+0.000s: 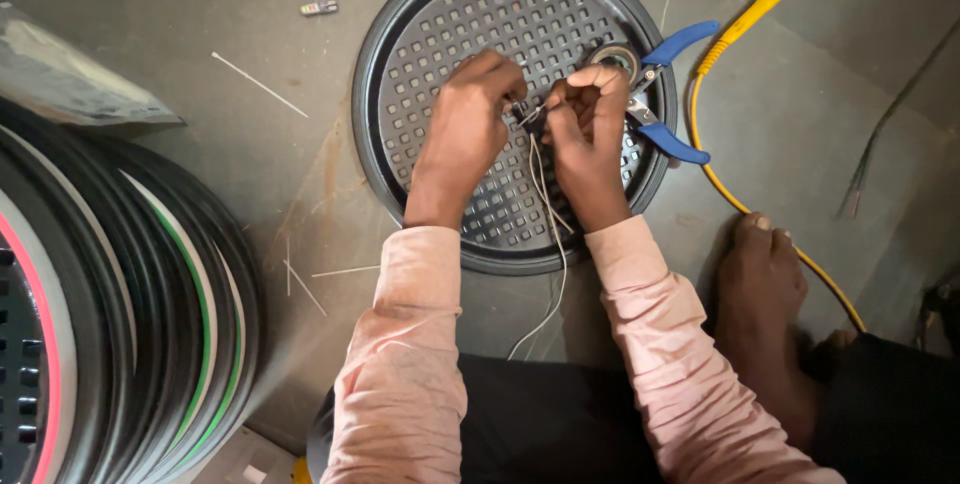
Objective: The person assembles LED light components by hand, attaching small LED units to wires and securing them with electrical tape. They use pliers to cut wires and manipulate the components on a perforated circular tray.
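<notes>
At the far left leans a stack of round covers (pixel 120 314) — dark, smooth rims, some edged in green, white or pink. On the grey concrete floor (pixel 300 174) beside them lie thin pale wire offcuts (pixel 258 84), straight and stiff.

In the middle sits a round black grille (pixel 500 224), matte plastic, its face pierced by rows of small square holes inside a raised smooth rim. The left hand (pixel 465 129) is curled shut above it, fingertips pinching the ends of the thin white wires (pixel 545 194). The right hand (pixel 590 124) is closed too, thumb and fingers gripping the same wire ends just beside the left; the two hands nearly touch.

The wires are fine, pale and limp — their long axis runs from the pinched tips over the grille's centre down toward the person's lap, curving slightly between the pink sleeves.

Right of the hands, blue-handled pliers (pixel 665 94) lie on the grille, handles spread and pointing right. Further right, a yellow cable (pixel 720 184) loops over the floor past a bare foot (pixel 760 284).
</notes>
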